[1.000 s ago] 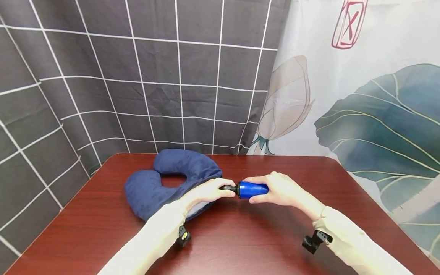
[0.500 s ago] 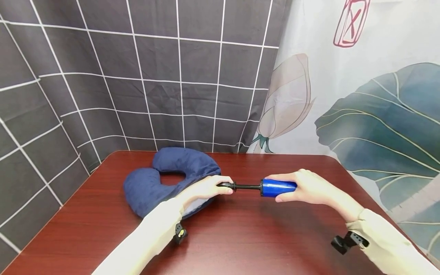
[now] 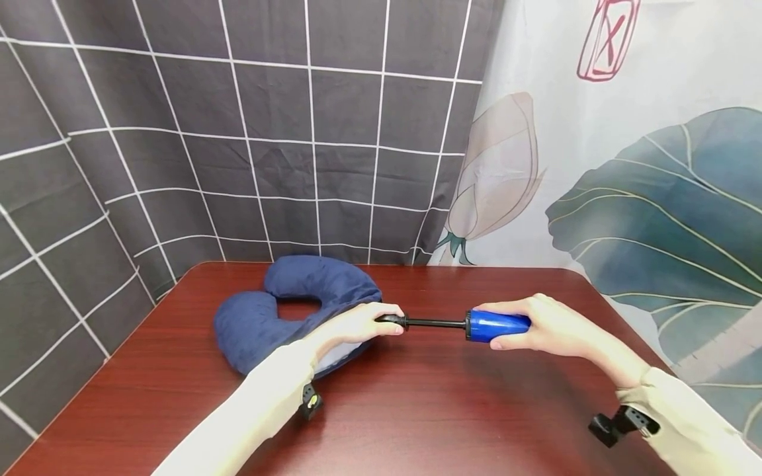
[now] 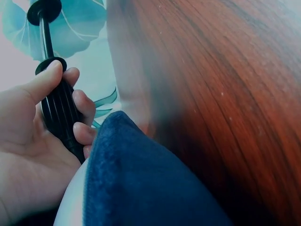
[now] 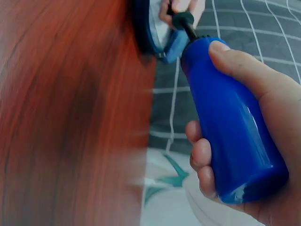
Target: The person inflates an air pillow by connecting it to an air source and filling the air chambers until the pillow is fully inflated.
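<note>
Both hands hold a hand air pump [image 3: 495,326] level above the table, its black rod [image 3: 436,323] drawn out between them. My left hand [image 3: 356,322] grips the ribbed black handle [image 4: 59,110], fingers curled round it in the left wrist view. Around the blue barrel, my right hand [image 3: 556,325] is wrapped with the thumb near its collar end, as the right wrist view [image 5: 235,122] of the barrel shows. A navy U-shaped neck pillow [image 3: 250,327] lies under and behind the left forearm; a whitish inner part [image 3: 340,354] shows along its near edge.
The reddish-brown wooden table [image 3: 428,410] spreads under both arms. A dark grid-patterned curtain [image 3: 256,165] hangs behind it, with a white floral curtain [image 3: 571,152] at the right. Small black devices [image 3: 619,423] are strapped to both wrists.
My right hand has moved right with the blue barrel, away from the left hand. The pump's rod, hidden at first, is now drawn out long. My left hand has barely moved.
</note>
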